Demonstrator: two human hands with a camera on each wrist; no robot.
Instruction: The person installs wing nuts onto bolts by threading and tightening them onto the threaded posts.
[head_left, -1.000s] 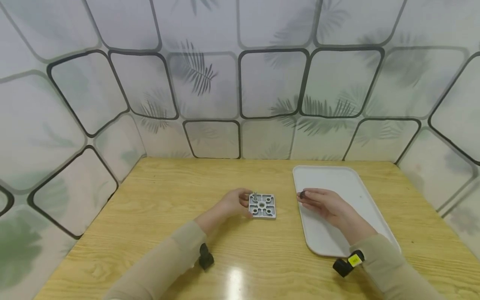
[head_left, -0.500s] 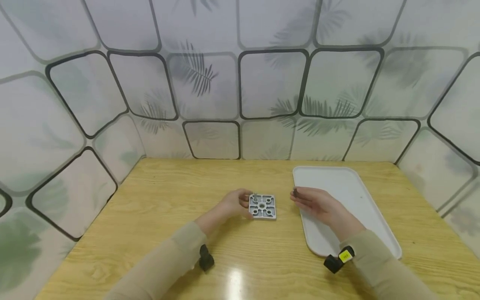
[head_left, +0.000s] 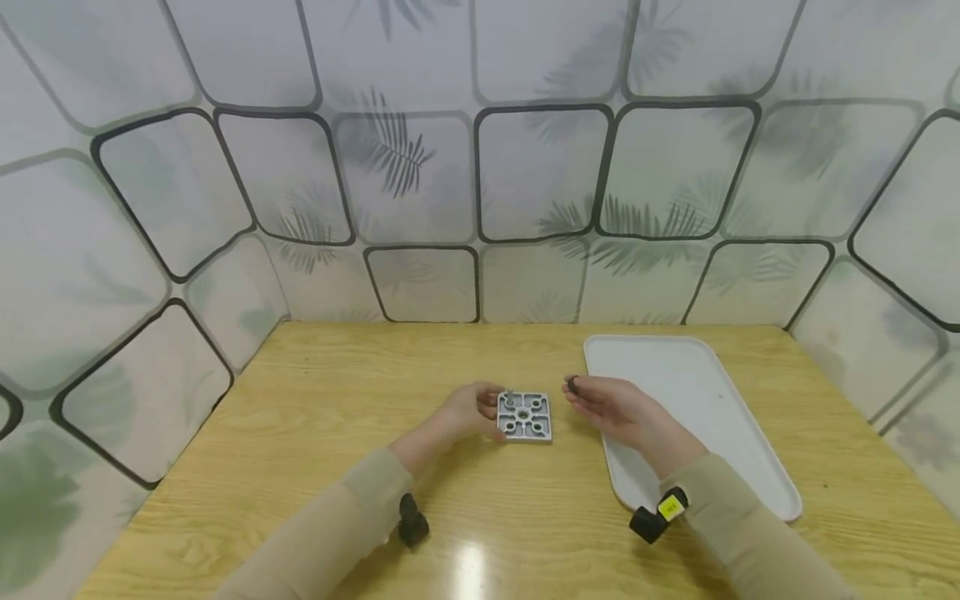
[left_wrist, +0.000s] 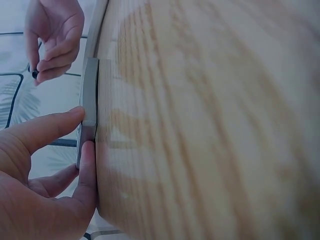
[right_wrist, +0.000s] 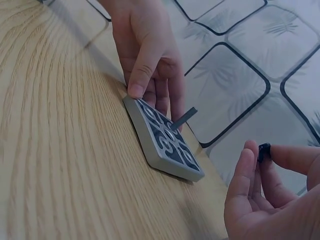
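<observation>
A square grey metal plate [head_left: 523,417] lies on the wooden table, its ribbed face with several round holes turned up. One thin grey pin [right_wrist: 184,118] stands up from a hole at the plate's far left corner. My left hand [head_left: 468,412] holds the plate by its left edge, thumb at the near side and fingers towards the far side. To the right of the plate, my right hand [head_left: 618,412] is raised above the table. Between thumb and fingertips it pinches a small glossy black part [right_wrist: 264,150], whose exact kind I cannot tell.
A white tray [head_left: 682,375] lies on the right of the table, partly behind my right forearm. The wooden table [head_left: 375,367] meets a patterned curtain-like backdrop [head_left: 540,175] at the back and sides. Each wrist carries a black camera mount [head_left: 648,523].
My right hand has moved left from over the tray towards the plate, carrying the small black part. The left hand and the plate have stayed in place.
</observation>
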